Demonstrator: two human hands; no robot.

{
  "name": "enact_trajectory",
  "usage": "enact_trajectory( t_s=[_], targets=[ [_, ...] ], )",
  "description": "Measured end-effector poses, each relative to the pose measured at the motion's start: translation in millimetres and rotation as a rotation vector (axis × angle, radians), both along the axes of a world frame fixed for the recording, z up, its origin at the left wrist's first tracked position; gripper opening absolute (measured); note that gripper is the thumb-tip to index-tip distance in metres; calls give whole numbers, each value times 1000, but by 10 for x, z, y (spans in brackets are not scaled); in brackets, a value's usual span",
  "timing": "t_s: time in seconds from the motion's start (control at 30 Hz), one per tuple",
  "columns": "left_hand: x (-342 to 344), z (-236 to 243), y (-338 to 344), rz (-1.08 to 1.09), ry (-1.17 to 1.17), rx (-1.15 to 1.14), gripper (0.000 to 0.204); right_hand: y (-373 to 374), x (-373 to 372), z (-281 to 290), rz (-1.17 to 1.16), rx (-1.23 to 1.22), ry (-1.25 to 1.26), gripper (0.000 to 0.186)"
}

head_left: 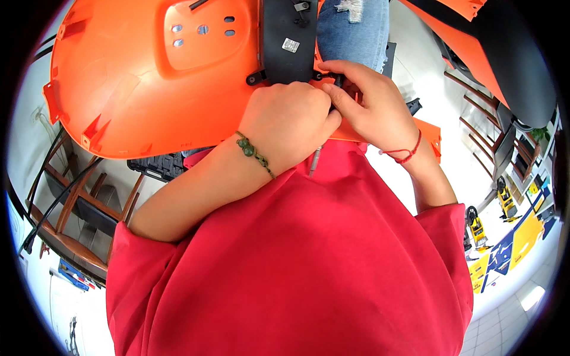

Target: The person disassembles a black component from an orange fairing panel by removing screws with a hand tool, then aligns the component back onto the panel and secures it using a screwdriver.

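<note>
A large glossy orange plastic shell [136, 113] lies in front of me, with a black plastic panel [288, 59] running along its right part. Small black tabs stick out on either side of the panel's near end. My left hand [291, 118] is closed in a fist at that near end; its fingertips and what they grip are hidden. Below the fist a thin grey rod [316, 160] shows against my red shirt. Beside it, my right hand [371, 101] is curled, index finger and thumb around the right black tab [323, 76].
Blue denim [356, 35] of a leg shows beyond my right hand. Under the shell's near edge sits a black case [157, 166]. Wooden chairs [89, 207] stand at left, more at right. An orange and black body part [469, 47] rises at upper right.
</note>
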State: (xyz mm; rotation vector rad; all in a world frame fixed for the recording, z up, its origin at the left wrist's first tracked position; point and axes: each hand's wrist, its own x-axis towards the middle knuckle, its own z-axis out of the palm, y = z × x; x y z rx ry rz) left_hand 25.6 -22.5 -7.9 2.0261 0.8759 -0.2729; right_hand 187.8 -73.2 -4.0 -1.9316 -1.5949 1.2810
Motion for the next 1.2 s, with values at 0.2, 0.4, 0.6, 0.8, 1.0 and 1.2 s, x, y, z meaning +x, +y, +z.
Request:
enact_trajectory(
  t_s=[0.2,0.4,0.6,0.8,1.0,1.2],
  targets=[
    [-51,86,-129,-137,-159,-3,26,29,91,11,65,-73,9,32],
    [-298,108,217,96,-150,156,12,12,166,-89,516,435,-427,25],
    [-146,-138,488,196,-358,325,17,93,109,-133,664,679,-452,10],
    [24,2,723,-249,-285,462,35,59,56,-170,767,709,-388,8],
    [13,-56,668,-393,-110,723,15,1,120,-174,608,689,-195,27],
    [-153,72,423,-373,-88,702,13,-244,31,-13,74,196,-297,36]
  ],
)
